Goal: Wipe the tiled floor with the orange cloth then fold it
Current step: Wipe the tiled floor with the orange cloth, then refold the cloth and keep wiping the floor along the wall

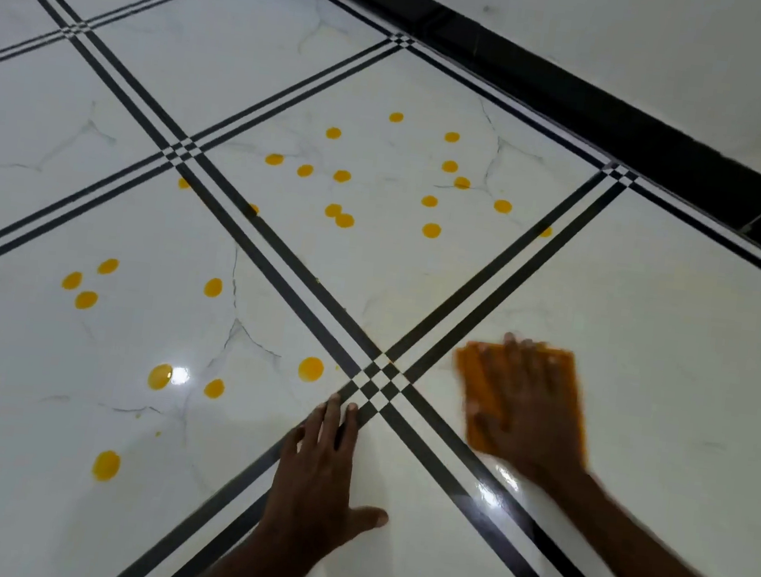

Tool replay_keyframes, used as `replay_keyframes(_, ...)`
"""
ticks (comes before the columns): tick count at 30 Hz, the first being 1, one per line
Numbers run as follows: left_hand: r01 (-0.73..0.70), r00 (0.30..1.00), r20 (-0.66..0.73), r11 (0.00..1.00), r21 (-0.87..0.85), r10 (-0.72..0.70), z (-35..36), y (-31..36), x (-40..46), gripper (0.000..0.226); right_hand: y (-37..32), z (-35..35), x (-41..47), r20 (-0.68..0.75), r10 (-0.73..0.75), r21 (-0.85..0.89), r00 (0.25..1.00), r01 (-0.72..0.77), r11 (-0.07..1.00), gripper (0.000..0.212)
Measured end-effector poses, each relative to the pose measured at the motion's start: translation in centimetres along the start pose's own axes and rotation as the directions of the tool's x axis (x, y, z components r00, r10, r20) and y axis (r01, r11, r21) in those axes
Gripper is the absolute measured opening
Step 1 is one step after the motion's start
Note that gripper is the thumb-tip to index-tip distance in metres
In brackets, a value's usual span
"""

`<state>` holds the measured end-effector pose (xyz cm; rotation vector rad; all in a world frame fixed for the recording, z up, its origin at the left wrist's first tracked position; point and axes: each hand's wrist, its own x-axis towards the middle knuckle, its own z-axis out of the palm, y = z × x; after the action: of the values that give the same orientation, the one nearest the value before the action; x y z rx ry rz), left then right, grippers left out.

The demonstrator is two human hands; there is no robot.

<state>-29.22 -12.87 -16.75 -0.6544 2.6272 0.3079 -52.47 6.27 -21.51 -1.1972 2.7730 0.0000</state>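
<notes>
The tiled floor (645, 366) is glossy white marble-look tile with black double-line borders. Several round yellow-orange spots (310, 368) dot the left and middle tiles. My right hand (528, 409) lies flat, fingers spread, pressing the orange cloth (476, 384) onto the floor just right of the crossing of border lines; hand and cloth are motion-blurred. Most of the cloth is hidden under that hand. My left hand (320, 471) rests palm-down on the floor at the lower middle, fingers together, thumb out, holding nothing.
A black skirting band (625, 121) and a white wall (657, 44) run diagonally across the upper right. More yellow spots (431, 230) lie on the far middle tile. A light glare (179, 375) shines on the left tile.
</notes>
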Motion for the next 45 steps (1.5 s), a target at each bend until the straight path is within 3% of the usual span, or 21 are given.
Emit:
replay_keyframes(2,0.0,1.0,0.013,1.0,0.024,-0.001,-0.3,0.3,0.1,0.13,3.0,-1.0,4.4,0.006,0.19,0.037,0.982,-0.19,0.981,0.083)
replay_keyframes(4,-0.008,1.0,0.012,0.999,0.052,0.007,-0.6,0.6,0.0,0.13,1.5,-1.7,7.5,-0.008,0.225,0.074,0.974,-0.223,0.972,0.085)
replay_keyframes(7,-0.064,0.995,0.082,0.994,0.089,0.057,-1.7,-0.2,0.0,0.122,-7.3,-0.7,6.5,-0.038,-0.046,0.056,0.998,0.048,0.997,0.084)
replay_keyframes(10,-0.168,0.97,0.188,0.984,0.06,0.154,-4.4,-2.3,-0.8,0.094,-13.8,0.7,1.6,-0.011,-0.394,0.086,0.919,0.394,0.915,0.075)
replay_keyframes(12,-0.201,0.943,0.274,0.98,0.011,0.19,-6.8,-3.8,-1.3,0.069,-12.3,0.8,0.5,-0.048,-0.464,0.071,0.885,0.466,0.882,0.071)
replay_keyframes(14,-0.176,0.928,0.332,0.984,-0.012,0.17,-9.1,-5.8,-1.9,0.049,-9.0,-0.5,1.5,0.013,-0.399,0.008,0.917,0.399,0.917,0.066)
replay_keyframes(16,-0.119,0.936,0.327,0.991,-0.054,0.13,-11.2,-7.5,-2.0,0.044,-5.6,-2.6,3.7,0.161,-0.208,-0.051,0.965,0.219,0.975,0.066)
replay_keyframes(18,-0.057,0.954,0.288,0.992,-0.109,0.086,-13.5,-8.8,-1.7,0.049,-3.9,-5.7,6.4,0.297,-0.028,0.081,0.954,0.004,0.997,0.061)
replay_keyframes(21,-0.035,0.979,0.194,0.989,-0.141,0.062,-17.3,-9.8,-1.1,0.05,-5.2,-12.9,10.3,0.402,0.012,0.306,0.915,-0.147,0.941,0.039)
replay_keyframes(23,-0.026,0.992,0.111,0.968,-0.248,0.055,-19.6,-10.1,-0.5,0.047,-7.1,-17.7,12.1,0.375,-0.024,0.394,0.927,-0.136,0.909,0.036)
replay_keyframes(25,-0.045,0.998,0.018,0.913,-0.406,0.058,-21.7,-10.0,-0.1,0.046,-9.5,-22.3,12.5,0.359,-0.083,0.567,0.93,-0.147,0.81,0.035)
replay_keyframes(29,-0.149,0.988,-0.134,0.67,-0.727,0.074,-25.6,-9.3,-0.9,0.072,-14.5,-29.6,10.9,0.268,-0.306,0.775,0.914,-0.016,0.631,0.015)
replay_keyframes(32,-0.295,0.941,-0.335,0.619,-0.728,0.054,-28.3,-9.4,-2.1,0.041,-17.3,-33.1,9.5,0.168,-0.38,0.836,0.91,0.073,0.544,0.017)
replay_keyframes(36,-0.37,0.865,-0.497,0.576,-0.729,-0.073,-31.5,-10.3,-4.5,0.023,-19.7,-35.8,8.6,-0.027,-0.252,0.859,0.967,0.152,0.49,0.027)
replay_keyframes(37,-0.386,0.831,-0.549,0.61,-0.692,-0.096,-33.1,-10.8,-6.0,0.022,-20.8,-37.3,8.1,-0.077,-0.226,0.859,0.971,0.179,0.48,0.025)
replay_keyframes(41,-0.395,0.738,-0.66,0.703,-0.591,-0.14,-34.4,-11.2,-7.6,0.019,-22.0,-38.5,6.9,0.01,-0.177,0.915,0.984,0.063,0.397,0.014)
replay_keyframes(45,-0.416,0.701,-0.697,0.707,-0.572,-0.152,-35.2,-12.1,-9.8,0.017,-22.6,-39.5,5.4,0.119,-0.151,0.946,0.981,-0.066,0.318,0.029)
